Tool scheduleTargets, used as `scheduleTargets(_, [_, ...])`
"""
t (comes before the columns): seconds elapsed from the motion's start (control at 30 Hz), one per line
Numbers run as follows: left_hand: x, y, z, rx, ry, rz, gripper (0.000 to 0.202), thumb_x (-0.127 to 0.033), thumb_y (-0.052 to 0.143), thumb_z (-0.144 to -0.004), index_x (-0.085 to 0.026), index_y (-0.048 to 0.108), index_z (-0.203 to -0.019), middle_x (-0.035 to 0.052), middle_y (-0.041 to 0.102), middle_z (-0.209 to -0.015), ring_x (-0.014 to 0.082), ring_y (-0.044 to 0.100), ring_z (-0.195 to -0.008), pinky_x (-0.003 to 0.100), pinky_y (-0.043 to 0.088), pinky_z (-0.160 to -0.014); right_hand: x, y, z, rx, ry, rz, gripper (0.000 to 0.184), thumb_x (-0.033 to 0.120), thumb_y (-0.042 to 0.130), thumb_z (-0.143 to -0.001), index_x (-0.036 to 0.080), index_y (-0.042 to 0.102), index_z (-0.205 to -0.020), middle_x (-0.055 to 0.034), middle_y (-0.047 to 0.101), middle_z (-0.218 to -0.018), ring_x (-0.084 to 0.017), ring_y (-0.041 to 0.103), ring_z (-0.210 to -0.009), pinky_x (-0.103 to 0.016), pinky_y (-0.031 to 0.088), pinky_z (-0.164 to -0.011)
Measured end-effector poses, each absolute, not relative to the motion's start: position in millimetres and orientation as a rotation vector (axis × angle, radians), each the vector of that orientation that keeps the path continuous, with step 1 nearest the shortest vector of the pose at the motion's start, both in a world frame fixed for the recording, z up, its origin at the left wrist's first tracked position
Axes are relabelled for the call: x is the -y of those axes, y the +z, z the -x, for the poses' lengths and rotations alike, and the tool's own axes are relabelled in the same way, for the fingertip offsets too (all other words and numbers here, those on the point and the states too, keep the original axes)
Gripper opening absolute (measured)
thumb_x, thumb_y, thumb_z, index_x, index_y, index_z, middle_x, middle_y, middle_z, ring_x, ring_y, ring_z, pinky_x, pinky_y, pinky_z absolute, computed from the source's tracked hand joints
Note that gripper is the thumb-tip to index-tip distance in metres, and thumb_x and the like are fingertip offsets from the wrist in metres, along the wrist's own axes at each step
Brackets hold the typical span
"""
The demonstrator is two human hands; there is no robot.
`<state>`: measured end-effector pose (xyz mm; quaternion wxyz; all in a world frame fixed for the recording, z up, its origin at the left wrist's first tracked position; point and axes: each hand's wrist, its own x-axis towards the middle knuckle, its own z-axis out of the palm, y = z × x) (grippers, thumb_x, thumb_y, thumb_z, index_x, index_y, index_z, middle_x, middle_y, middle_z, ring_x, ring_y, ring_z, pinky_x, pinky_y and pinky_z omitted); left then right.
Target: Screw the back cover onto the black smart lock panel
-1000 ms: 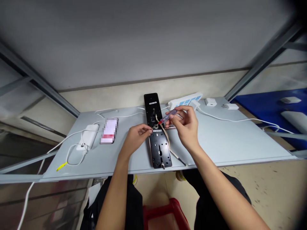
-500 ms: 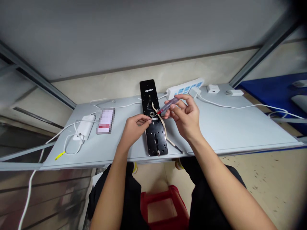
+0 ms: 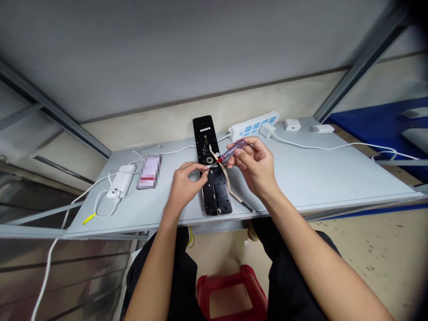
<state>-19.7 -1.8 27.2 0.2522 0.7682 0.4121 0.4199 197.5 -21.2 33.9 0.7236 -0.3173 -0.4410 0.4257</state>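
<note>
My right hand (image 3: 256, 165) is closed around a screwdriver (image 3: 236, 149) with a clear purple handle and a red collar. Its thin shaft points down and left to my left hand (image 3: 187, 180), where thumb and forefinger pinch together at the tip. Whatever small thing lies between those fingertips is too small to make out. Both hands are over a long black lock panel (image 3: 216, 185), which lies lengthwise on the table with its holes and fittings facing up. A cream-sleeved cable (image 3: 227, 180) with a dark end runs from the panel onto the tabletop.
Left on the grey table (image 3: 317, 178) are a phone (image 3: 149, 171) with a blurred screen and a white power bank (image 3: 122, 180) with a looped cable. A power strip (image 3: 256, 125), plug adapters (image 3: 292, 125) and a white cord lie at the back right. Below is a red stool (image 3: 230, 290).
The camera view has shifted slightly. My left thumb and forefinger stay pinched at the screwdriver tip, and my right hand keeps its hold on the handle. The panel lies in the same place.
</note>
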Motion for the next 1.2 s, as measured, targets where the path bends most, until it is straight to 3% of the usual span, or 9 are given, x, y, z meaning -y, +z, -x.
scheduleTargets(0.43, [-1, 22, 19, -1.032, 1.173, -2.165, 0.010, -0.018, 0.074, -0.096, -0.024, 0.081, -0.099, 0.0035, 0.084, -0.100, 0.0230, 0.076, -0.099, 0.039, 0.055, -0.099, 19, 36, -199, 0.939, 0.967, 0.652, 0.041, 0.042, 0.099, -0.083, 0.026, 0.066, -0.101, -0.0009, 0.083, -0.102, -0.012, 0.071, -0.062, -0.030, 0.067, -0.063])
scheduleTargets(0.63, [0, 22, 18, -1.052, 1.138, -2.141, 0.022, -0.013, 0.075, -0.091, -0.024, 0.079, -0.110, 0.0034, 0.083, -0.102, 0.0244, 0.077, -0.102, 0.040, 0.056, -0.100, 20, 34, -200, 0.939, 0.942, 0.660, 0.038, 0.041, 0.097, -0.085, 0.026, 0.066, -0.101, -0.0007, 0.083, -0.102, -0.011, 0.071, -0.062, -0.028, 0.066, -0.064])
scheduleTargets(0.93, [-5, 29, 32, -1.105, 1.122, -2.107, 0.008, -0.017, 0.069, -0.096, -0.022, 0.073, -0.091, 0.0035, 0.079, -0.098, 0.0228, 0.074, -0.099, 0.038, 0.054, -0.098, 27, 41, -202, 0.899, 1.022, 0.600, 0.033, 0.032, 0.099, -0.082, 0.024, 0.070, -0.098, -0.0011, 0.085, -0.099, -0.010, 0.071, -0.060, -0.025, 0.063, -0.061])
scheduleTargets(1.2, [-8, 20, 55, -1.275, 1.135, -2.015, 0.024, -0.028, 0.082, -0.090, -0.022, 0.066, -0.074, 0.0013, 0.073, -0.082, 0.0206, 0.068, -0.083, 0.034, 0.052, -0.085, 47, 45, -190, 1.141, 1.184, 0.557, 0.027, 0.032, 0.094, -0.090, 0.023, 0.073, -0.102, -0.0029, 0.085, -0.097, -0.011, 0.070, -0.056, -0.028, 0.060, -0.055])
